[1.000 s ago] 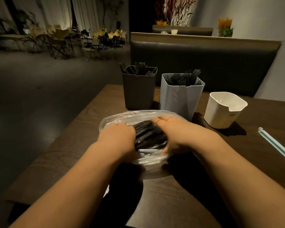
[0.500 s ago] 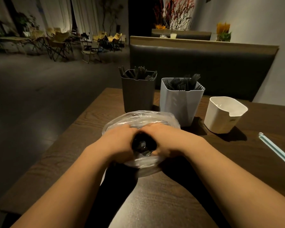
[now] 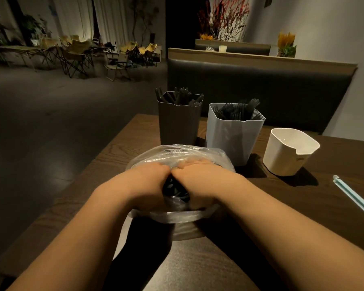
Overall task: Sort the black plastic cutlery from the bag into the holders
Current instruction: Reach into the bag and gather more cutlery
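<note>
Clear crinkled bag point(image 3: 178, 152) of black plastic cutlery point(image 3: 174, 188)

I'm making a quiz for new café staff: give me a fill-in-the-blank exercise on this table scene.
1. The left hand and right hand meet at a clear ____.
2. Cutlery sticks up from only ____ holders.
3. The dark holder stands ____ of the tall pale holder.
4. The white holder is the ____ of the three.
Missing: bag; two; left; shortest.
</note>
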`<state>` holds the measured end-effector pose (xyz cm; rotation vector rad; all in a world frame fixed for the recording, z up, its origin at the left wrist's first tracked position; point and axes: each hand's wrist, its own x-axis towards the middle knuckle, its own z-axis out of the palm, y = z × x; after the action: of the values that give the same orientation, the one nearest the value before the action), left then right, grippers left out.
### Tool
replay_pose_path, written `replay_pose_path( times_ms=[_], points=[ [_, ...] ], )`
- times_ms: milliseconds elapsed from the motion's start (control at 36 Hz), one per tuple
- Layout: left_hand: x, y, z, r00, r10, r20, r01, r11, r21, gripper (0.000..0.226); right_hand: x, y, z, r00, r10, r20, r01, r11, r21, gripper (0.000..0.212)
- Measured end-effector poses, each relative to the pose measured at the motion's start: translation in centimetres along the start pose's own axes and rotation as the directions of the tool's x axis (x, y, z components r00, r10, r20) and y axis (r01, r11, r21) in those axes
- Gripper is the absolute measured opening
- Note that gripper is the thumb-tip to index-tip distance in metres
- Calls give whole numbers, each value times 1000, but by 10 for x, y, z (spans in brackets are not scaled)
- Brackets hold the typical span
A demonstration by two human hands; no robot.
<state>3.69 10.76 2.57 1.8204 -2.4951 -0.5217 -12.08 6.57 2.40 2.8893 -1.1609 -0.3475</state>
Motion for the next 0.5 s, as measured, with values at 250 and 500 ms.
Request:
replay_pose_path(
  times_ms=[250, 500],
  points=[
    [-7, -4, -2, 990, -126, 58, 120, 988, 94, 39, 9, -29, 7, 999, 34, -33, -35, 999, -31, 52],
    [-25, -3, -19, 989, 17, -144, -53, 966, -254, 61, -1, -22, -6, 990, 88, 111, -97, 992, 86, 28]
  ],
)
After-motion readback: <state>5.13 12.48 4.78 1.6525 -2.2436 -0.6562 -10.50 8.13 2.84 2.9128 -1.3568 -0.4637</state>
